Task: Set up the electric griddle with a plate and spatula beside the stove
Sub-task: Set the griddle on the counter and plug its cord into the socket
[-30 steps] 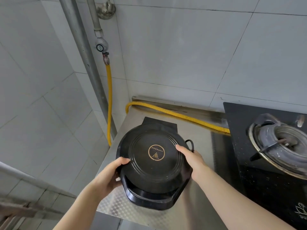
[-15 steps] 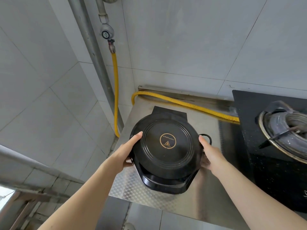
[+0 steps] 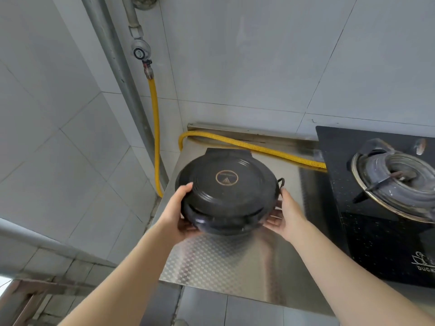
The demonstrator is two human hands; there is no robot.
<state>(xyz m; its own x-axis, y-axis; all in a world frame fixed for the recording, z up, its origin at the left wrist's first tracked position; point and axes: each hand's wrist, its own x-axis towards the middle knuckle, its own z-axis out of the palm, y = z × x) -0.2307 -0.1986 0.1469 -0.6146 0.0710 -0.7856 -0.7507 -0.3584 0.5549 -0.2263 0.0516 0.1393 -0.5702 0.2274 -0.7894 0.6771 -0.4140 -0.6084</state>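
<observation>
A round black electric griddle (image 3: 227, 184) with its lid closed and a gold emblem on top sits on the steel counter (image 3: 211, 262), left of the stove (image 3: 376, 231). My left hand (image 3: 179, 212) grips its left rim, thumb on the lid edge. On the opposite side, my right hand (image 3: 286, 214) holds the rim and base just below a small black cord loop (image 3: 281, 182). No plate or spatula is in view.
A black glass gas stove with a metal burner (image 3: 395, 182) fills the right side. A yellow gas hose (image 3: 254, 147) runs along the counter's back edge and up to a valve (image 3: 140, 51) on the tiled wall. The counter's left edge drops off beside the griddle.
The griddle has shifted farther back on the counter toward the wall. Both hands slid from the lid top down to grip the sides.
</observation>
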